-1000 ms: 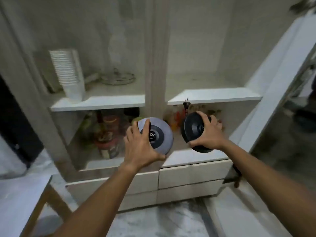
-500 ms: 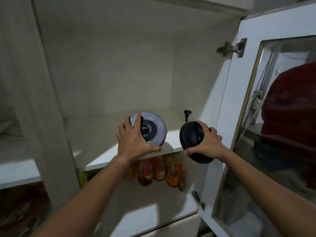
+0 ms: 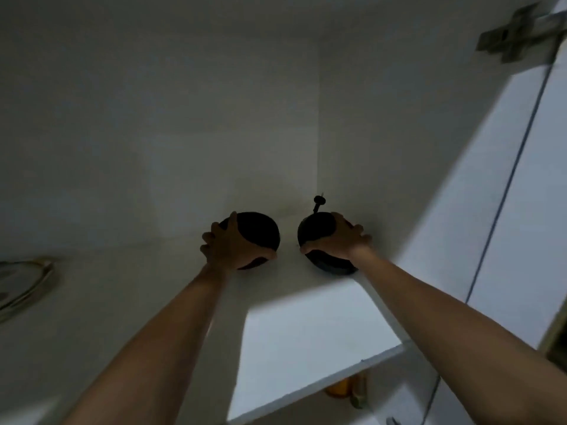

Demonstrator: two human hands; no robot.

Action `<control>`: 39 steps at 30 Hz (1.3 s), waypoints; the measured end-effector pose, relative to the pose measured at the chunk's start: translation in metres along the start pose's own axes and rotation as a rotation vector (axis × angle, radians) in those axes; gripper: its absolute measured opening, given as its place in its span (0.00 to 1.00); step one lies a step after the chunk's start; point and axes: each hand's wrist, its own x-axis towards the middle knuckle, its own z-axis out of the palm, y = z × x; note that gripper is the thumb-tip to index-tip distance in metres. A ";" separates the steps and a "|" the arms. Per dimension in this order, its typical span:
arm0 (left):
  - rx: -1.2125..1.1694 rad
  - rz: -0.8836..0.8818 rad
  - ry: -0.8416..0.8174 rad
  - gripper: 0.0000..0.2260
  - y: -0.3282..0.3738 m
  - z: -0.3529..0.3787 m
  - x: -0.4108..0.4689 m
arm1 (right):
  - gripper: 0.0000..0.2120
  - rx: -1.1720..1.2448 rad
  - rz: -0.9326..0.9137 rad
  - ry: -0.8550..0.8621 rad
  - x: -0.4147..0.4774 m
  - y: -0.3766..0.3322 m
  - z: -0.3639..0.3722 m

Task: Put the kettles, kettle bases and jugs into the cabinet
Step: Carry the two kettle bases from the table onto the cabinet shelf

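Both arms reach deep into the dim upper compartment of the white cabinet (image 3: 306, 332). My left hand (image 3: 228, 246) grips a round kettle base (image 3: 260, 231), held tilted just above the shelf near the back wall. My right hand (image 3: 337, 240) grips a black kettle base (image 3: 316, 233), its lower edge at the shelf in the back right corner. A plug (image 3: 319, 200) on a short cord sticks up behind the black base. In the shadow both bases look dark.
The cabinet's open door (image 3: 506, 210) stands at the right with a hinge (image 3: 518, 35) at its top. A round metal dish (image 3: 24, 283) lies on the shelf at far left. Orange bottles (image 3: 346, 388) show on the shelf below.
Both hands have pushed the two bases from the shelf's front edge deep into the compartment, toward the back right corner. The view has moved closer and tilted up.
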 end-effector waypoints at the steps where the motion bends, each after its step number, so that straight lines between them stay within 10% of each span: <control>1: 0.048 -0.006 -0.025 0.62 -0.004 0.007 0.016 | 0.66 -0.021 0.007 0.006 0.020 0.000 0.009; 10: -0.100 -0.007 -0.135 0.67 -0.035 0.024 0.066 | 0.56 -0.148 0.130 0.182 0.083 -0.019 0.057; 15: -0.197 -0.032 -0.027 0.63 -0.038 0.039 0.076 | 0.55 -0.087 0.160 0.031 0.098 -0.027 0.053; 22: -0.127 0.104 -0.275 0.57 -0.035 0.030 0.094 | 0.43 -0.167 0.103 0.012 0.104 -0.002 0.031; 39: -0.217 0.024 -0.032 0.60 -0.047 0.045 0.068 | 0.57 0.047 0.034 0.030 0.085 -0.013 0.054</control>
